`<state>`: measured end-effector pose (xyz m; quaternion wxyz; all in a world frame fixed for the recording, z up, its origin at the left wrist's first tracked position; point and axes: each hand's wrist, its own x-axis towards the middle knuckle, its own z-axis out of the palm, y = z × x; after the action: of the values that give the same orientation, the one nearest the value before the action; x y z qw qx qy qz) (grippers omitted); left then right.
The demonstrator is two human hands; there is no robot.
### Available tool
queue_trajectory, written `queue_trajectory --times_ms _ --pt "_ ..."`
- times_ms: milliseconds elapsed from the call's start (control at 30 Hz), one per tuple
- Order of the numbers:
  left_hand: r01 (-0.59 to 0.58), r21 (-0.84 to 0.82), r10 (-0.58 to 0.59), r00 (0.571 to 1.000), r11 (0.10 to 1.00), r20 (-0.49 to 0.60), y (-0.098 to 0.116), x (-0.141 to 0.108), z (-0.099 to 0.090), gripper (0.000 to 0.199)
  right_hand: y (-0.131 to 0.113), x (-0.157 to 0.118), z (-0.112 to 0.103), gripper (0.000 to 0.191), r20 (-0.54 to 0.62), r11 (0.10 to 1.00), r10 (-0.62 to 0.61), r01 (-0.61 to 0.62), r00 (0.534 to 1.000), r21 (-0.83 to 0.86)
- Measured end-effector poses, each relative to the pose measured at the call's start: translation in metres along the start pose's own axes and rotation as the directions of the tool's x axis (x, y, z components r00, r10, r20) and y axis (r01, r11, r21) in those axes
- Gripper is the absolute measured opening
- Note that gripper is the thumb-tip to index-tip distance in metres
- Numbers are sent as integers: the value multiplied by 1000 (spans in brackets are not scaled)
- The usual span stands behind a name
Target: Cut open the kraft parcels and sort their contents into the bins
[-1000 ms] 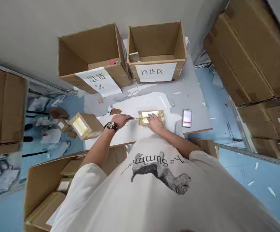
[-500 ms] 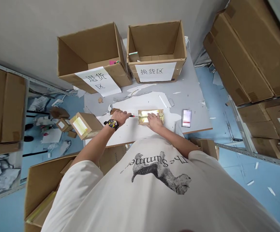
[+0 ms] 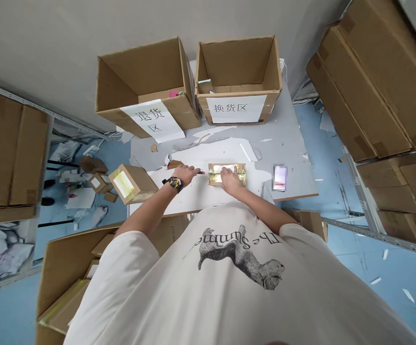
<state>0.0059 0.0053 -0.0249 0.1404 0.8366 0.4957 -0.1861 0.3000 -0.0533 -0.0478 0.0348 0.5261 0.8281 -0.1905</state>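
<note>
A small cardboard box [image 3: 215, 181] with shiny yellowish tape and a white label lies flat on the white-topped table [image 3: 290, 139]. Across its right half rests my right hand [image 3: 231, 181], fingers spread and pressed on top. My left hand [image 3: 186, 175], with a watch on the wrist, is closed round a slim black and red tool [image 3: 202, 172]. The tool points right, its tip at or very near the box's left edge; exact contact is too small to tell.
Two large open cartons with paper signs, one left [image 3: 143, 72] and one right [image 3: 238, 62], stand at the back. A phone [image 3: 279, 178] lies right. A taped box [image 3: 132, 184] sits at the table's left edge. Stacked cartons [image 3: 373, 86] rise at the right.
The camera view has shifted, so the table and cartons appear slightly farther right. Both hands keep nearly the same places relative to the small box.
</note>
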Motion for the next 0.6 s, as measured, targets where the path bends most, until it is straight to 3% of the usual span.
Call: queue_trajectory --times_ms 267,600 --pt "27 -69 -27 1000 997 3 -24 -2 13 45 2 3 -5 53 -14 999 -36 36 999 -28" --pt "5 -99 -2 1000 995 26 -4 1 18 51 6 0 -7 58 3 998 -56 56 998 4"
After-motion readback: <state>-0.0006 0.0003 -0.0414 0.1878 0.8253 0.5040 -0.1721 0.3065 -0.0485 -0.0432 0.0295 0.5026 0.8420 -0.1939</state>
